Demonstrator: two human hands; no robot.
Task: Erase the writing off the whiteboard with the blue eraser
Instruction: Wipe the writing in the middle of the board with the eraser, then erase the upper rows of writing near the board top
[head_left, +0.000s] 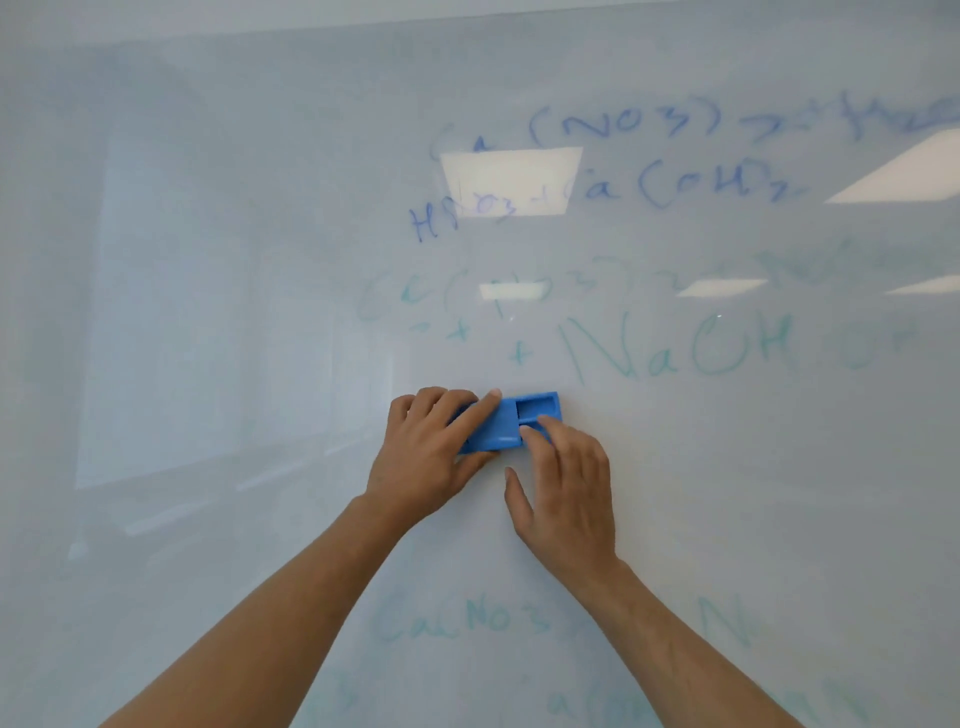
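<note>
At centre of whiteboard (208, 260) | blue eraser (501, 423) flat on board, long axis 3–9 o'clock | left hand (434, 457) clamped on its 9 o'clock end | right hand (566, 493) fingertips touching 3 o'clock end, grip unclear | blue and green formulas (675, 348) at 12–2 o'clock, fainter at 6

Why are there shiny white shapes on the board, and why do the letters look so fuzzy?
In the head view, the bright patches are glare from ceiling lights mirrored on the glossy whiteboard; one washes out part of the blue writing. The green writing is pale and soft, seemingly blurred, worst toward the edges. The blue eraser and both hands look sharper.
</note>
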